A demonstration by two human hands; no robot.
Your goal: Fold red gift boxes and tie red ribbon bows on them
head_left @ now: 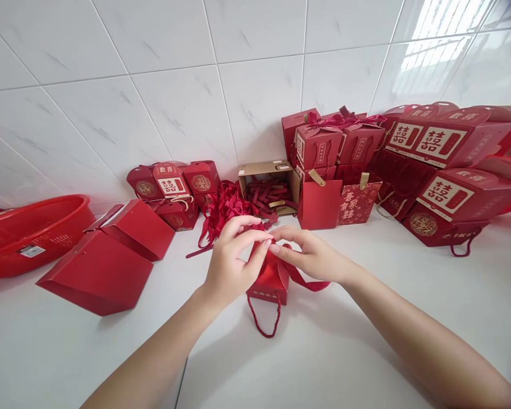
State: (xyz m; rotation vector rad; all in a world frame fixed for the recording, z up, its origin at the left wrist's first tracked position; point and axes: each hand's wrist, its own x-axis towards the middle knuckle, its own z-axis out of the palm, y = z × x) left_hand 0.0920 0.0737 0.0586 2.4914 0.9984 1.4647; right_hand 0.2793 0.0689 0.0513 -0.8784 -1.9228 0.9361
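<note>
A small red gift box stands on the white table in front of me, its twisted cord handle hanging down onto the tabletop. Over its top my left hand and my right hand meet, fingertips pinched together on a dark red ribbon. One ribbon end trails out to the right below my right hand. My fingers hide the top of the box and the part of the ribbon between them.
Behind the box lies a heap of red ribbons, beside a cardboard box of red strips. Stacked red gift boxes stand on the right, more at back left. Plain red boxes and a red plastic basket are left.
</note>
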